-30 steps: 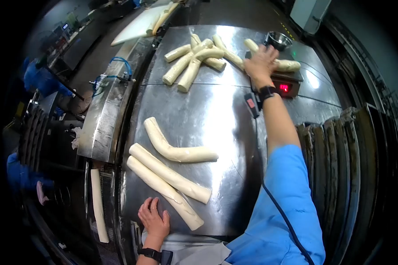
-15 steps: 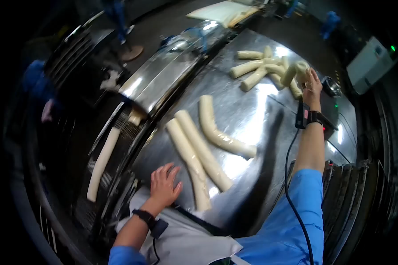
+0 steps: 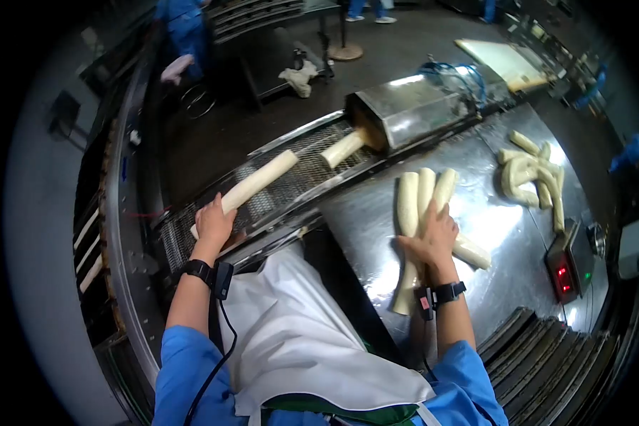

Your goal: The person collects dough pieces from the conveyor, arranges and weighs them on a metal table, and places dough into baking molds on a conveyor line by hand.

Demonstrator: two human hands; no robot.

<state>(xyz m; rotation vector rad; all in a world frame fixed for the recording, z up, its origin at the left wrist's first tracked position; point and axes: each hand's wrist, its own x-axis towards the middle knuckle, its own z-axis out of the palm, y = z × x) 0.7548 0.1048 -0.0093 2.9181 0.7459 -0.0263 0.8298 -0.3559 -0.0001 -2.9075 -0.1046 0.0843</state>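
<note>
My left hand [image 3: 215, 220] has its fingers around the near end of a long pale dough roll [image 3: 261, 182], which lies on the mesh conveyor [image 3: 309, 160]. My right hand [image 3: 437, 238] rests with spread fingers over three dough rolls [image 3: 407, 202] lying side by side on the metal table [image 3: 362, 245]; it partly hides them. A second roll [image 3: 342, 149] sits on the conveyor at the mouth of the metal machine [image 3: 405, 106].
At the table's far right lies a pile of several dough rolls [image 3: 525, 177]. Near it stand a scale [image 3: 569, 263] with red digits and a metal bowl [image 3: 596, 240]. Stacked trays [image 3: 539, 355] are at lower right. People in blue [image 3: 184, 32] stand beyond the conveyor.
The view has turned left. My left hand has moved from the table's edge to the conveyor roll. My right hand has left the pile by the scale and come back to the near rolls.
</note>
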